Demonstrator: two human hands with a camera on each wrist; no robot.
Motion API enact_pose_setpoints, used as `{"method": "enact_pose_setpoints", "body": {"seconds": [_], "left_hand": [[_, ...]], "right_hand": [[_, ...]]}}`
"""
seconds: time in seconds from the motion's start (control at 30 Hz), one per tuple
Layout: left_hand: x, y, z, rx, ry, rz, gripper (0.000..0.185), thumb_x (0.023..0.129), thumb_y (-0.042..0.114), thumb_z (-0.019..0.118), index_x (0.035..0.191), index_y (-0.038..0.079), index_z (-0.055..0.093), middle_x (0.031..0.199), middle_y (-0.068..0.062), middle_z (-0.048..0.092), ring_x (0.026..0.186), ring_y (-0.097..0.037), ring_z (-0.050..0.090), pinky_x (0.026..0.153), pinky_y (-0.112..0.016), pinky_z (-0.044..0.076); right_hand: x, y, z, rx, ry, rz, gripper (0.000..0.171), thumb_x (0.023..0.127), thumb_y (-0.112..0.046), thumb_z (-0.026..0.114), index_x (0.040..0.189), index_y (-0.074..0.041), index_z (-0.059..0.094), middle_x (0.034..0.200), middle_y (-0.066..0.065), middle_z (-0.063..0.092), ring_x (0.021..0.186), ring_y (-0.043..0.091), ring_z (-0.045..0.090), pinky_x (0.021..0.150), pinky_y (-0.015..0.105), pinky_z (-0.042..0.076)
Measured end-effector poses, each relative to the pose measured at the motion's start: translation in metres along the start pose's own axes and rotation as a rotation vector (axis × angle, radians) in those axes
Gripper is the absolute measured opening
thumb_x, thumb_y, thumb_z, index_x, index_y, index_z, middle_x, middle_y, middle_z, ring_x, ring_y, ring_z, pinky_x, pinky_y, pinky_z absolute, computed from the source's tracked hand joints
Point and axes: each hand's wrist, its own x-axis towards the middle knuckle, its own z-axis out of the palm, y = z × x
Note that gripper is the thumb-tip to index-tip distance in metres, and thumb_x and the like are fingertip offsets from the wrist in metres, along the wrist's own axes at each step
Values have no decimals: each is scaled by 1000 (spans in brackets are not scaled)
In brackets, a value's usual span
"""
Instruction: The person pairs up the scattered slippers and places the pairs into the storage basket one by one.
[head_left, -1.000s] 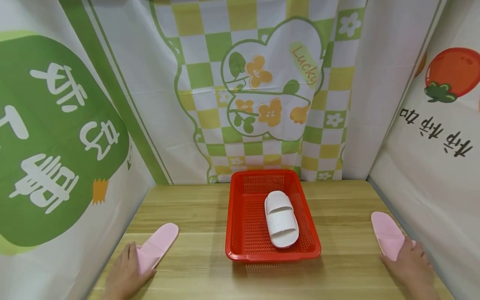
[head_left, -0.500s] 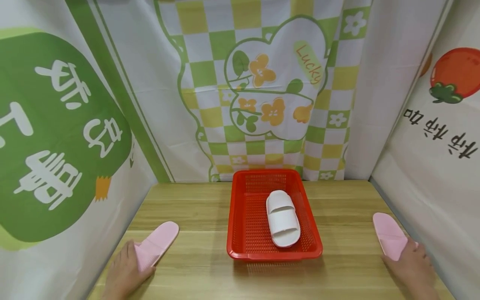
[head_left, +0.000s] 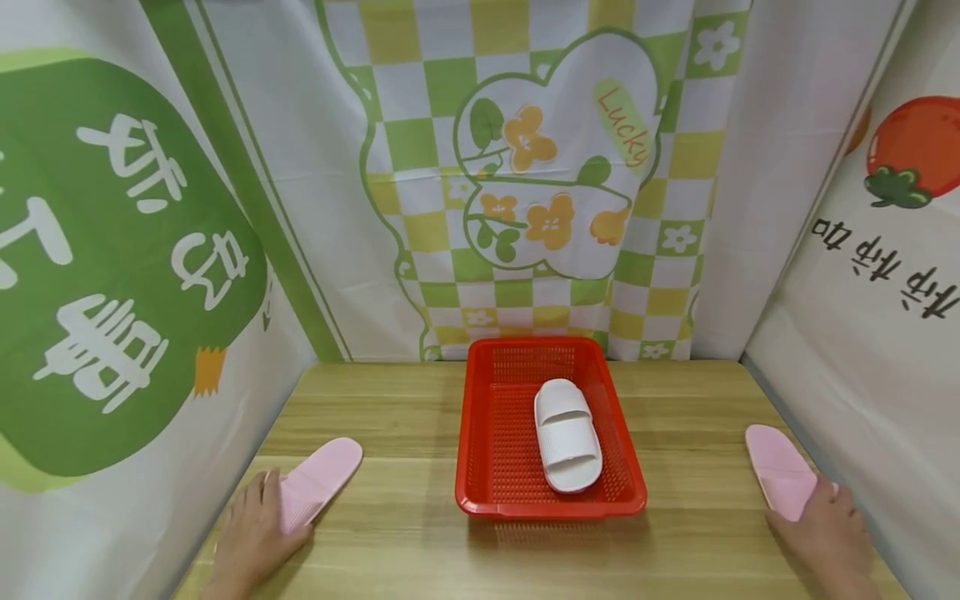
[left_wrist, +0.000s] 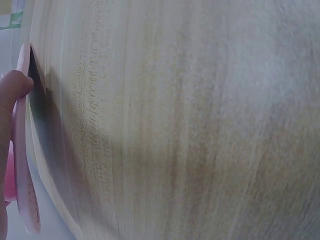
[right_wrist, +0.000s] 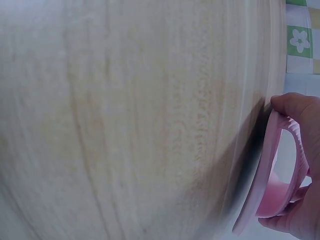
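Wooden counter (head_left: 405, 417) is hemmed by printed cloth walls on three sides, with bare wood on either side of the red basket (head_left: 480, 467) at centre. Both wrists are cut off at the frame's bottom. Left hand (head_left: 251, 542) grips the heel of the left pink slipper (head_left: 322, 482) near the left edge; right hand (head_left: 825, 537) grips the right pink slipper (head_left: 780, 471) by the right wall. A ribbed white slipper (head_left: 566, 435) lies in the basket.
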Motion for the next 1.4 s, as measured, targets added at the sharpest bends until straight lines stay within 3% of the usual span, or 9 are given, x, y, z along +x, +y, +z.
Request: {"method": "enact_pose_setpoints", "body": {"seconds": [0.2, 0.53, 0.87, 1.2, 1.4], "left_hand": [[4, 3, -3, 37, 13, 7, 93, 49, 41, 75, 120, -13, 48, 107, -32, 51, 88, -51, 51, 65, -61, 40], [11, 4, -4, 76, 67, 74, 92, 50, 47, 71, 119, -11, 51, 107, -30, 55, 87, -49, 53, 59, -57, 40], [21, 14, -10, 79, 9, 39, 96, 50, 46, 77, 122, -11, 49, 110, -31, 54, 90, -50, 52, 67, -59, 42], [35, 25, -10, 47, 7, 12, 88, 50, 42, 77, 120, -5, 49, 110, -27, 54, 94, -48, 52, 69, -60, 41], [42, 32, -9, 32, 41, 49, 89, 52, 41, 72, 122, -9, 49, 112, -29, 53, 94, -50, 52, 70, -61, 41]], "right_hand": [[-2, -2, -1, 6, 39, -42, 100, 74, -38, 78, 130, 23, 21, 112, 45, 28, 94, 65, 35, 77, 69, 33], [-1, -8, -4, 9, 132, -98, 96, 72, -30, 79, 130, 23, 24, 114, 45, 29, 93, 64, 36, 75, 69, 33], [1, -21, -10, 25, 234, -189, 95, 67, -27, 81, 128, 22, 29, 113, 44, 33, 90, 63, 39, 72, 69, 35], [7, -36, -19, 58, 279, -259, 99, 64, -23, 83, 133, 20, 27, 120, 43, 33, 93, 63, 39, 74, 70, 33], [7, -49, -25, 86, 329, -298, 100, 59, -21, 84, 134, 17, 29, 121, 44, 34, 96, 64, 38, 78, 70, 32]]}}
